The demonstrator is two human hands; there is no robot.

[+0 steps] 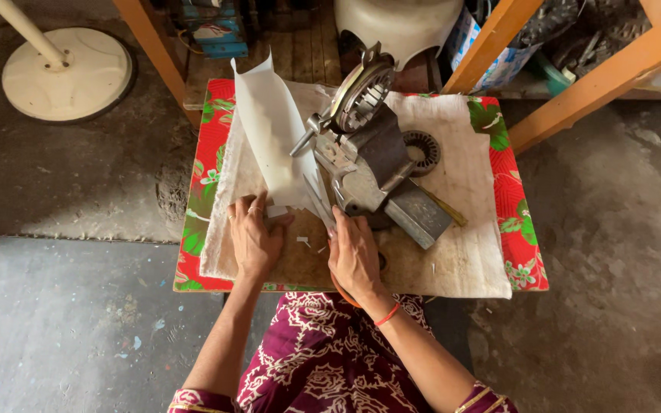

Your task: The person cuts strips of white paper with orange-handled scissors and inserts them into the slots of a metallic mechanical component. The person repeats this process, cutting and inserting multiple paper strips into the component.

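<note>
The left hand (254, 241) pinches the near edge of a white paper sheet (273, 130) that stands curled over the cloth-covered worktop (468, 260). The right hand (353, 256) lies fingers together beside it, apparently on thin scissors (317, 200). A metal motor housing (369, 153) sits just beyond.

Soft, even daylight, fairly bright. The white paper sheet (269, 130) glares slightly; the floor (55, 336) near left looks paler than the far strip. Shadows gather under the far shelf. Focus sharp centrally, with wide-angle stretching at the edges.
</note>
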